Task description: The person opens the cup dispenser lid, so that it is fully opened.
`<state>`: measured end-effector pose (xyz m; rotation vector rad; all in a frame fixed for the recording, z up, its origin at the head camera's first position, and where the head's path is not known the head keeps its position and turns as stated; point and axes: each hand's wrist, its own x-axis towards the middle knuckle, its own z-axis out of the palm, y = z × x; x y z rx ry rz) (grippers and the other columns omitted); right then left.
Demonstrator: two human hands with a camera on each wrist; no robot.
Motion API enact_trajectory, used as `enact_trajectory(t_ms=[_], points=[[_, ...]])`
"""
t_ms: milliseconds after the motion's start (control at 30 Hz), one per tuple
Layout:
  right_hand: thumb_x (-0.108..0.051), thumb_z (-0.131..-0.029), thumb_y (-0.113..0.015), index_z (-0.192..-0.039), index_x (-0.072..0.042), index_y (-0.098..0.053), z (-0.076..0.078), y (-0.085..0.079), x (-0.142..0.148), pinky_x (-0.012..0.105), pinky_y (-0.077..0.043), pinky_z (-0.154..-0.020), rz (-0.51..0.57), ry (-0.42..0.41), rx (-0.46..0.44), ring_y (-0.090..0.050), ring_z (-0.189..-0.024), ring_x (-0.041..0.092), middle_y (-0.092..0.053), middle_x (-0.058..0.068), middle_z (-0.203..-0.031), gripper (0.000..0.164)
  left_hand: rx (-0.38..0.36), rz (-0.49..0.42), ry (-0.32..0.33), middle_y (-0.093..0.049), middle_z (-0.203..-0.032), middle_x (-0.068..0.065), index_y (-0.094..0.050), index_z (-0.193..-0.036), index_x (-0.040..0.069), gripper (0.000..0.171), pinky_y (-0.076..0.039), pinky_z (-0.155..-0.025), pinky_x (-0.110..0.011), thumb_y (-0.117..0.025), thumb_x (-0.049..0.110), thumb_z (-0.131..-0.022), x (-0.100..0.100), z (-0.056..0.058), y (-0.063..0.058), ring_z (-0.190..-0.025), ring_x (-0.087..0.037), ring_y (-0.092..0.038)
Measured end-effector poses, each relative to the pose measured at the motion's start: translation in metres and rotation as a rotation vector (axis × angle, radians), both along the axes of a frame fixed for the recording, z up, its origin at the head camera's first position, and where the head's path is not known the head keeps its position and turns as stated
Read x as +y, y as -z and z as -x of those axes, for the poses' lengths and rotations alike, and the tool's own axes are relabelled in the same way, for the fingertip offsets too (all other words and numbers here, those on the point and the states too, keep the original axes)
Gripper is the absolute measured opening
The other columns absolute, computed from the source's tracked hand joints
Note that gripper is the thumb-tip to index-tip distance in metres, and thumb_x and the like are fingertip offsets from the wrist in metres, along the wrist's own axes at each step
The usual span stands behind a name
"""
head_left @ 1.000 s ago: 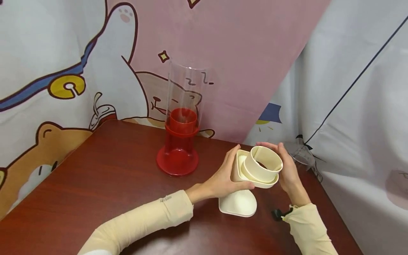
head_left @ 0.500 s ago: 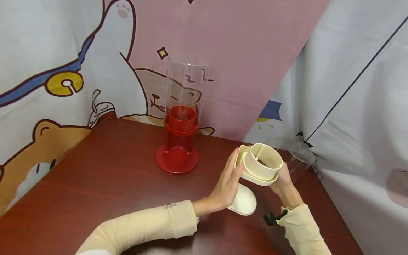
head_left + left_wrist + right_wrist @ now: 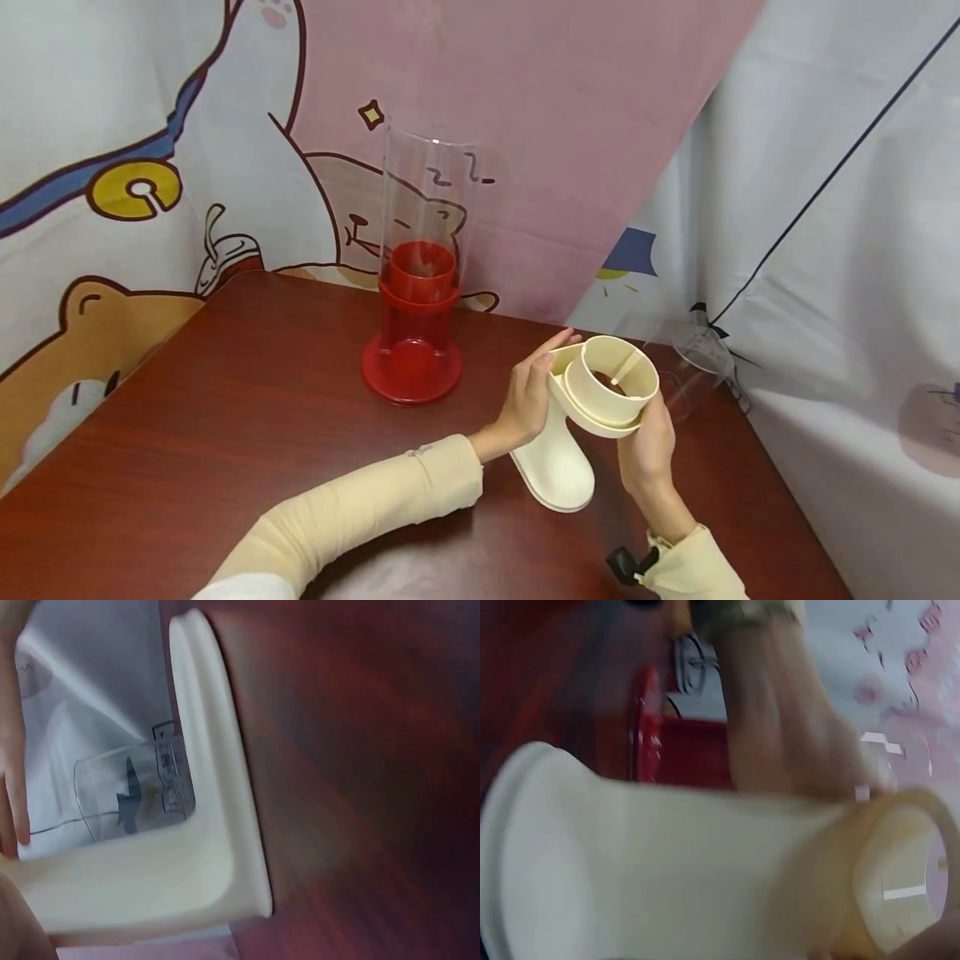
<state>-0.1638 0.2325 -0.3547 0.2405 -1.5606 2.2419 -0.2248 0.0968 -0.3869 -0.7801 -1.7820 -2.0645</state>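
Note:
A cream plastic stand (image 3: 558, 467) with a round collar (image 3: 600, 408) on top and a rounded foot is tilted between both hands, at the right of the head view. My right hand (image 3: 647, 446) grips the collar from its right side, thumb up along the outer wall. On the other side, my left hand (image 3: 527, 400) lies against the back end of the stand with its fingers fairly straight. The left wrist view shows the stand's L-shaped profile (image 3: 217, 780) close up. In the right wrist view the collar's hollow end (image 3: 907, 870) faces right, with fingers at its lower edge.
A red dispenser-like stand (image 3: 411, 371) with a clear tube (image 3: 427, 192) rises at the back of the brown table (image 3: 247, 433). A clear container (image 3: 697, 358) lies at the back right, near a hanging cord. Printed cloth walls enclose the table.
The cream stand has turned in the hands, its foot swinging round toward the lower left. My left hand has loosened from gripping to lying against it; my right hand has shifted lower on the collar.

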Motion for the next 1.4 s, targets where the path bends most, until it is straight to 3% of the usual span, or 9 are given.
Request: enact_trajectory(t_ms=[133, 267, 367, 467, 567, 733, 933, 1167, 1400], points=[[-0.036, -0.109, -0.032, -0.124, -0.008, -0.061, -0.003, -0.005, -0.008, 0.022, -0.045, -0.095, -0.067, 0.117, -0.084, -0.058, -0.101, 0.009, -0.066, -0.003, -0.105, 0.043, 0.02, 0.077, -0.035, -0.046, -0.154, -0.008, -0.041, -0.151, 0.007, 0.056, -0.035, -0.118, -0.035, -0.022, 0.028, -0.103, -0.005, 0.006, -0.002, -0.141, -0.02, -0.046], [-0.037, -0.109, -0.032, -0.129, -0.004, -0.061, 0.002, -0.016, 0.004, 0.02, -0.044, -0.094, -0.231, 0.143, -0.13, -0.058, -0.105, 0.008, -0.066, -0.006, -0.109, 0.048, -0.038, 0.159, -0.097, -0.017, -0.167, 0.001, -0.019, -0.16, 0.014, 0.059, -0.02, -0.124, -0.044, -0.023, 0.038, -0.106, -0.016, -0.009, -0.008, -0.153, -0.017, -0.022], [-0.039, -0.109, -0.03, -0.14, 0.002, -0.052, 0.011, -0.028, 0.015, 0.016, -0.042, -0.1, -0.316, 0.089, -0.08, -0.056, -0.12, 0.007, -0.065, -0.009, -0.123, 0.056, -0.092, 0.139, -0.082, -0.002, -0.168, 0.008, -0.007, -0.162, 0.02, 0.063, -0.013, -0.125, -0.049, -0.028, 0.043, -0.106, -0.02, -0.034, -0.017, -0.155, -0.014, -0.007], [-0.042, -0.109, -0.024, -0.145, 0.003, -0.047, 0.018, -0.032, 0.02, 0.015, -0.043, -0.102, -0.31, -0.056, -0.054, -0.054, -0.127, 0.004, -0.063, -0.013, -0.132, 0.062, -0.109, 0.132, -0.056, 0.002, -0.168, 0.007, -0.003, -0.162, 0.018, 0.065, -0.01, -0.125, -0.053, -0.029, 0.042, -0.107, -0.014, -0.055, -0.022, -0.156, -0.017, -0.003], [-0.045, -0.109, -0.021, -0.139, -0.005, -0.056, 0.016, -0.027, 0.014, 0.017, -0.045, -0.101, -0.248, -0.114, -0.105, -0.056, -0.125, 0.003, -0.065, -0.015, -0.131, 0.062, -0.116, 0.158, -0.075, 0.004, -0.169, 0.003, 0.001, -0.161, 0.016, 0.065, -0.008, -0.125, -0.053, -0.027, 0.04, -0.108, -0.003, -0.062, -0.022, -0.156, -0.021, 0.0], [-0.05, -0.107, -0.024, -0.144, -0.005, -0.051, 0.009, -0.015, -0.005, 0.019, -0.036, -0.11, -0.142, 0.044, -0.136, -0.05, -0.131, 0.001, -0.061, -0.01, -0.137, 0.064, -0.098, 0.133, -0.123, -0.003, -0.169, -0.003, -0.003, -0.161, 0.009, 0.06, -0.008, -0.126, -0.048, -0.024, 0.031, -0.109, 0.006, -0.048, -0.019, -0.156, -0.023, -0.003], [-0.038, -0.109, -0.028, -0.132, -0.01, -0.059, 0.013, -0.003, -0.018, 0.02, -0.041, -0.1, -0.065, 0.187, -0.072, -0.056, -0.111, 0.006, -0.065, -0.007, -0.114, 0.048, -0.035, 0.088, -0.106, -0.01, -0.168, -0.007, -0.01, -0.16, 0.004, 0.056, -0.011, -0.126, -0.041, -0.02, 0.023, -0.108, 0.003, -0.028, -0.018, -0.156, -0.024, -0.01], [-0.035, -0.11, -0.029, -0.131, -0.01, -0.061, 0.021, 0.002, -0.016, 0.018, -0.041, -0.098, -0.087, 0.251, -0.025, -0.056, -0.109, 0.007, -0.065, -0.008, -0.11, 0.046, 0.0, 0.053, -0.077, -0.016, -0.167, -0.007, -0.013, -0.159, 0.003, 0.054, -0.013, -0.126, -0.039, -0.021, 0.018, -0.108, 0.008, -0.011, -0.016, -0.155, -0.018, -0.013], [-0.031, -0.11, -0.028, -0.121, -0.015, -0.065, 0.045, 0.007, -0.006, 0.018, -0.043, -0.094, -0.08, 0.302, -0.027, -0.057, -0.099, 0.007, -0.066, -0.009, -0.1, 0.042, 0.001, 0.037, -0.102, -0.019, -0.166, -0.011, -0.017, -0.158, -0.001, 0.054, -0.016, -0.125, -0.038, -0.018, 0.02, -0.108, 0.023, 0.012, -0.012, -0.154, -0.022, -0.018]])
